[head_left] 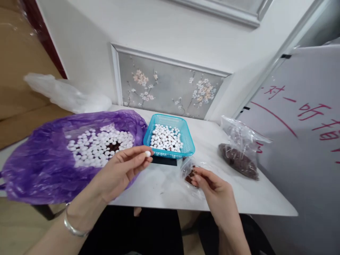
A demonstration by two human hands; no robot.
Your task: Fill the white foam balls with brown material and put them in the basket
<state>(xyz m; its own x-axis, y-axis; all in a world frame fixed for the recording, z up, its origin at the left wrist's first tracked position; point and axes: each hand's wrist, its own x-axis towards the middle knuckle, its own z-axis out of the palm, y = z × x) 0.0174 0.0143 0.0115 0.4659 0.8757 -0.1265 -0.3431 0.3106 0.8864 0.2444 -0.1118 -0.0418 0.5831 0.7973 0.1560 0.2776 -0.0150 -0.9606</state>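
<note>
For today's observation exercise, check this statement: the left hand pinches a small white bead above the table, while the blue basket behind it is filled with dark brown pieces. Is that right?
Not quite. The head view shows the left hand pinching a small white bead above the table, but the blue basket behind it holds white beads, not dark brown pieces.

white wall [164, 24], floral panel [170, 88], perhaps whiteboard [305, 117]
</note>
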